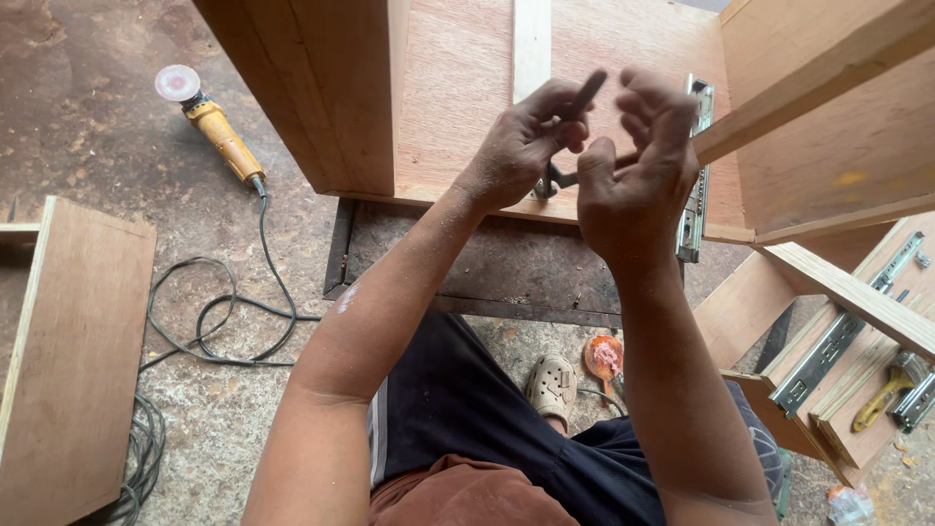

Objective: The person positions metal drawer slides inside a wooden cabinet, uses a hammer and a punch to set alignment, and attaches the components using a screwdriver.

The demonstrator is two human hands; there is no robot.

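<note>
My left hand [521,146] pinches a slim dark rod-like piece [587,94] between thumb and fingertips, held up before the plywood cabinet [458,97]. My right hand [638,161] is half curled beside it, fingers loose; I cannot tell whether it holds anything. A metal drawer slide [694,185] lies against the cabinet's inner wall, just right of my hands. A yellow angle grinder [209,122] rests on the floor, well left.

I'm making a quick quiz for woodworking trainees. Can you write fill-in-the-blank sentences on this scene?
1. The angle grinder on the floor has a ___ body.
2. The left hand pinches a thin dark ___.
3. The right hand is raised before a ___ cabinet.
4. The drawer slide is made of ___.

Missing: yellow; rod; plywood; metal
</note>
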